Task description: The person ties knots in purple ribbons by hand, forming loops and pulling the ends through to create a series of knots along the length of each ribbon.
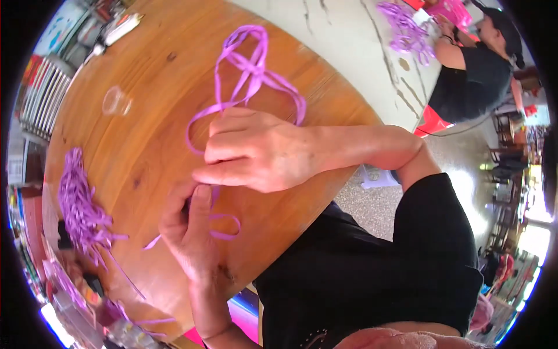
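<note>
Over the round wooden table, both my hands work close together on a purple ribbon. Its loops spread across the wood beyond my right hand, whose fingers are curled closed around the strip. My left hand is just nearer and to the left, thumb raised and fingers bent, pinching the same ribbon near the right fingertips. A short loop and a loose end of it show on either side of the left hand. The exact point of grip is covered by my fingers.
A bundle of purple ribbons lies at the table's left edge, and more strands trail at the lower left. A small clear plastic object stands farther back. At a marble-patterned table, another person sits beside a purple ribbon pile.
</note>
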`<state>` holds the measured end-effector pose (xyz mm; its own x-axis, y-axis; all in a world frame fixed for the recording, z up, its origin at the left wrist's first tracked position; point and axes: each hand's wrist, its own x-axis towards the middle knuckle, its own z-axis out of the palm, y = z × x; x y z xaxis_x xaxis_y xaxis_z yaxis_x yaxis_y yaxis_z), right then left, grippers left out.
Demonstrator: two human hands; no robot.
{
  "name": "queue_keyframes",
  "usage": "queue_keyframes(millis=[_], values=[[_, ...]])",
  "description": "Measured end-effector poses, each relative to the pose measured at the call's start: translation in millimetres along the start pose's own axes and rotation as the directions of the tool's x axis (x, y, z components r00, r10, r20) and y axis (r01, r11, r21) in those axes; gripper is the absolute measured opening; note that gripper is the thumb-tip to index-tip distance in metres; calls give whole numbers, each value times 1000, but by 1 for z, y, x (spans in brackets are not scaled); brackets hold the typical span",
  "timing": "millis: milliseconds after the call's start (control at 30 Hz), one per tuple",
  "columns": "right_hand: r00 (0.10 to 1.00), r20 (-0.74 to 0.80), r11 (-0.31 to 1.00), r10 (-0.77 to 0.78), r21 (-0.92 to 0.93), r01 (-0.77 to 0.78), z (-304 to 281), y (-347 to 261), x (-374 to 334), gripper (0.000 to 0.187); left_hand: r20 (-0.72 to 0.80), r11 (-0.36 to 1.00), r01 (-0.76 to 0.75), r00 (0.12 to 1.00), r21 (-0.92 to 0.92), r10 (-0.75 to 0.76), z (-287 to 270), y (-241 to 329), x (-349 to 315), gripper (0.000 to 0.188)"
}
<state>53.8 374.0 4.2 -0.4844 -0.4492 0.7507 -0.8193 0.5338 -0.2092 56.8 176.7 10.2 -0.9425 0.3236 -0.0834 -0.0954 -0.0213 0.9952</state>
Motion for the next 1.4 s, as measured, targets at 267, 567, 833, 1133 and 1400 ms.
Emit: queue_keyframes(millis=[267, 567, 833, 1133, 1400], values=[[989, -71, 956, 132, 274, -108, 5, 8, 3, 16, -65, 949, -206, 972, 237, 227, -4, 10, 4, 10], [921, 100, 842, 376, 380, -384, -10, 12, 9, 15, -6, 180, -226, 609, 957, 794, -76, 23, 19, 25], [923, 166, 835, 346, 393, -384, -3, -1, 20, 18, 164, 334, -573, 648, 748, 744, -11, 9, 11, 30], [921, 143, 880, 364, 273, -390, -12, 0, 18, 25, 22, 990, -96, 995, -99, 99, 3, 6, 8, 10], [994, 108, 998, -11, -65, 18, -10, -1, 23, 41, 53, 982, -26, 998, -189, 37, 0, 4, 7, 10]])
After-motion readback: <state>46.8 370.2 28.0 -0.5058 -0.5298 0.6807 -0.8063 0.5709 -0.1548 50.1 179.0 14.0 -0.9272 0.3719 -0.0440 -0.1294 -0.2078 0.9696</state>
